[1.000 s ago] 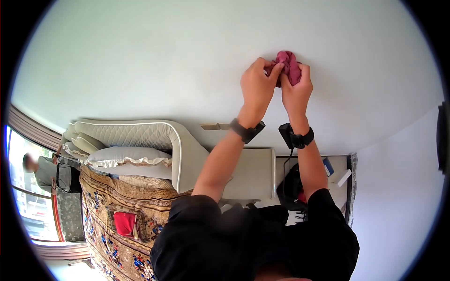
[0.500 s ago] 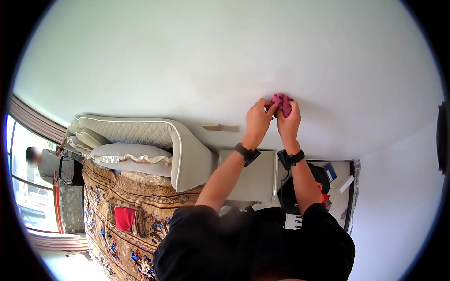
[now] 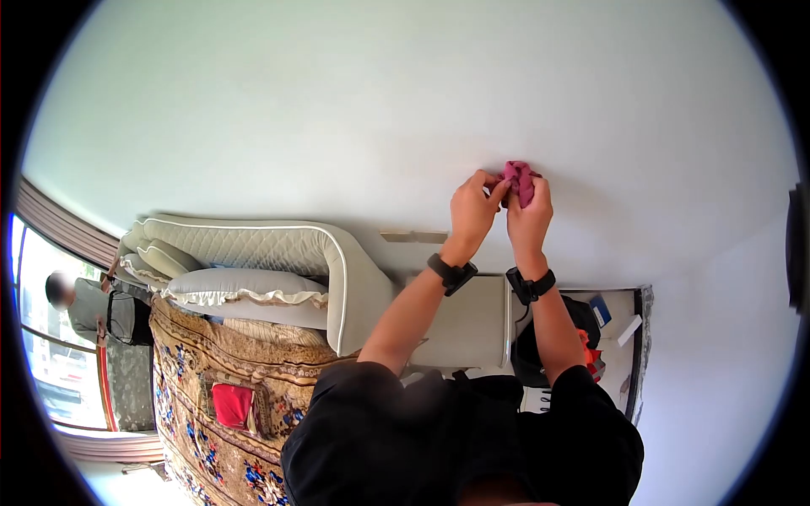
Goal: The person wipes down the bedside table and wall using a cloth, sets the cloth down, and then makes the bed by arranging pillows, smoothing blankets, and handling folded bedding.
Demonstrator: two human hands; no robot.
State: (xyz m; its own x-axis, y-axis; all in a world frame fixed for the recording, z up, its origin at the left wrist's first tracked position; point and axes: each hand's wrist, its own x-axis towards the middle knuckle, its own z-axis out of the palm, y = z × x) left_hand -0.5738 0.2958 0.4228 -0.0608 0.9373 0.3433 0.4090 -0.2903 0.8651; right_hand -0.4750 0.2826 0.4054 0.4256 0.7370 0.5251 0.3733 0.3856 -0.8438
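Watching remotely, I see the fingers of the left hand (image 3: 472, 212) and right hand (image 3: 529, 226) pinching the bunched maroon cloth (image 3: 522, 182) at the wall (image 3: 405, 93), lower than a second ago, so I judge the work has shifted downward.

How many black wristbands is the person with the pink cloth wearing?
2: one wristband is on the wrist of the left hand, the second wristband on that of the right hand. Neither is hidden.

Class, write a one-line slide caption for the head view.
Left hand and right hand hold a crumpled pink cloth at a pale wall, with a padded headboard at left.
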